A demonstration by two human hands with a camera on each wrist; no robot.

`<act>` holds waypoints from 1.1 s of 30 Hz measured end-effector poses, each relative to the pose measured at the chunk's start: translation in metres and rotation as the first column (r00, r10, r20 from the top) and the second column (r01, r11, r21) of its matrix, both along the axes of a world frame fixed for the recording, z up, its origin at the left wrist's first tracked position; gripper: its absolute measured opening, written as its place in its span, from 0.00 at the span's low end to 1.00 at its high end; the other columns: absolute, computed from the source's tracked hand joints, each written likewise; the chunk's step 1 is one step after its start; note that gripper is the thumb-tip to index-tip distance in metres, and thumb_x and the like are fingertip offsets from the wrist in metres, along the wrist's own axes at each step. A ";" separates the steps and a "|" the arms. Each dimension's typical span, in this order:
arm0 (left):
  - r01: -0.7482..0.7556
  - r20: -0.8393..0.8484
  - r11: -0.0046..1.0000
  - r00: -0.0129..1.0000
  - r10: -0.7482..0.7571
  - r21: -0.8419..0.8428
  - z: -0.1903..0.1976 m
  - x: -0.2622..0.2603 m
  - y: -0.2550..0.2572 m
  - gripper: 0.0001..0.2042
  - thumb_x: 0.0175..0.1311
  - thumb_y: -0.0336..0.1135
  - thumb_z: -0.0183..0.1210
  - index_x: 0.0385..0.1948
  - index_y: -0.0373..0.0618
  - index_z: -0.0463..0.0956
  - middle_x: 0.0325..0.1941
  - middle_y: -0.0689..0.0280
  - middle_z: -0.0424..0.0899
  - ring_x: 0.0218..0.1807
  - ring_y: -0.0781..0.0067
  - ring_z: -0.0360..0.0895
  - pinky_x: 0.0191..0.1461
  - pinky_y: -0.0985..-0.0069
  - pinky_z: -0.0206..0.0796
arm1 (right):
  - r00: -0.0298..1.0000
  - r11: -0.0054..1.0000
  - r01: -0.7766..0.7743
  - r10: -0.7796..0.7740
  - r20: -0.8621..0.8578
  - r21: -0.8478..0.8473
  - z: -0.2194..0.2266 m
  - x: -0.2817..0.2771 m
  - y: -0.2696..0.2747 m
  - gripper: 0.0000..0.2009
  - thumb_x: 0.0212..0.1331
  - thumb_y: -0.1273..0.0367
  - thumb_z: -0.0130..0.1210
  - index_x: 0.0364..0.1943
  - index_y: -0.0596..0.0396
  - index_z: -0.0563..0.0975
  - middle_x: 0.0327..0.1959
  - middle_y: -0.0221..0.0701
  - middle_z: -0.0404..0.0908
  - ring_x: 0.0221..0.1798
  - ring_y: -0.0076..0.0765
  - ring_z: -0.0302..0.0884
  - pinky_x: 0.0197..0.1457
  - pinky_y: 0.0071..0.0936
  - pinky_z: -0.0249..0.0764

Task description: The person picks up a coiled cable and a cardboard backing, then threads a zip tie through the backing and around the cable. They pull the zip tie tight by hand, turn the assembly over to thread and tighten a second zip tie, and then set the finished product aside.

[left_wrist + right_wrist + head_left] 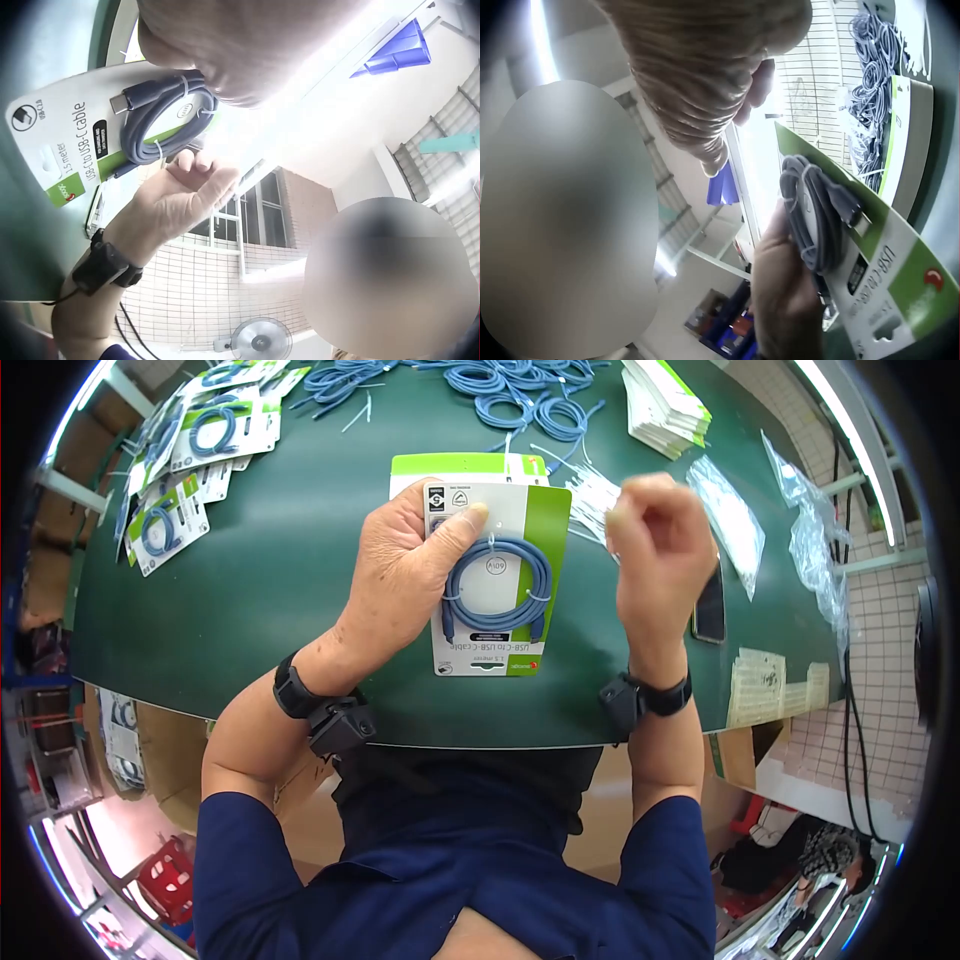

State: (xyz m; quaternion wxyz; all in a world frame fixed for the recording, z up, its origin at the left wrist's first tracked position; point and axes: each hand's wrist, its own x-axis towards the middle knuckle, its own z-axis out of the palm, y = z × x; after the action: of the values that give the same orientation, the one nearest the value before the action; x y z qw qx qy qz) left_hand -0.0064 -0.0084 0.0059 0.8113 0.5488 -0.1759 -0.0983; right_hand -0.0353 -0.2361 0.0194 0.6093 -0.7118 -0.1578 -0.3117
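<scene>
My left hand (395, 560) grips a white and green USB-C cable package (480, 660), thumb on its front and fingers behind it. A coiled blue-grey cable (545, 575) is fastened on the card by small clear ties; its metal plug (118, 103) shows in the left wrist view. The printing appears upside down in the head view. To the right, apart from the card, my right hand (660, 545) is raised with its fingers curled in toward the thumb. Nothing shows between those fingers. Behind the held package lies a stack of cards (405, 464), partly covered.
Finished-looking cable packages (205, 440) are piled at the back left. Loose coiled cables (480, 380) lie at the back, near a card stack (665, 410). White ties (592, 495), a plastic bag (730, 525) and a phone (710, 610) lie on the right.
</scene>
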 end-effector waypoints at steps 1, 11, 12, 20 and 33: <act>0.004 -0.032 1.000 0.999 -0.005 -0.015 -0.002 0.002 0.000 0.11 0.79 0.31 0.58 0.54 0.34 0.79 0.46 0.63 0.90 0.43 0.82 0.84 0.46 0.79 0.80 | 1.000 1.000 -0.016 0.016 0.006 -0.007 0.005 -0.002 0.006 0.14 0.64 0.71 0.72 0.50 0.58 0.83 0.37 0.29 0.84 0.36 0.23 0.79 0.35 0.27 0.77; 0.014 -0.041 1.000 0.999 -0.014 -0.018 -0.010 0.008 0.003 0.11 0.79 0.31 0.57 0.55 0.34 0.79 0.48 0.62 0.89 0.46 0.81 0.84 0.50 0.78 0.79 | 0.926 0.680 0.246 0.047 0.376 -0.691 0.000 -0.006 0.047 0.14 0.42 0.76 0.77 0.34 0.51 0.85 0.29 0.27 0.77 0.28 0.36 0.74 0.27 0.32 0.70; 0.010 -0.034 1.000 0.999 -0.011 -0.012 -0.011 0.008 0.003 0.11 0.79 0.31 0.57 0.55 0.34 0.79 0.48 0.63 0.89 0.45 0.81 0.84 0.50 0.78 0.79 | 0.926 0.677 0.243 0.052 0.375 -0.694 -0.001 -0.005 0.047 0.14 0.42 0.76 0.77 0.34 0.51 0.85 0.29 0.27 0.77 0.28 0.36 0.74 0.27 0.32 0.70; 0.033 0.043 0.998 0.998 -0.035 0.052 -0.007 0.007 0.007 0.12 0.77 0.31 0.61 0.55 0.35 0.80 0.48 0.64 0.90 0.46 0.81 0.84 0.51 0.78 0.79 | 0.907 0.681 0.308 0.000 0.421 -0.664 -0.002 -0.002 0.049 0.12 0.46 0.77 0.76 0.33 0.54 0.82 0.29 0.30 0.76 0.28 0.36 0.74 0.27 0.32 0.70; 0.063 0.138 0.991 0.987 -0.079 0.117 -0.007 0.002 0.009 0.17 0.75 0.32 0.64 0.60 0.35 0.79 0.52 0.63 0.89 0.50 0.80 0.84 0.55 0.76 0.80 | 0.883 0.688 0.365 -0.044 0.467 -0.627 0.002 -0.003 0.042 0.12 0.48 0.77 0.75 0.33 0.56 0.80 0.30 0.32 0.75 0.29 0.39 0.74 0.29 0.34 0.69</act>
State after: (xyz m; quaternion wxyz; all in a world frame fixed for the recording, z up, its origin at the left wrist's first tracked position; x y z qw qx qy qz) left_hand -0.0046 0.0002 -0.0015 0.7606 0.5924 -0.2470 -0.0977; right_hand -0.0381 -0.1940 0.0215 0.2066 -0.8182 -0.3070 -0.4401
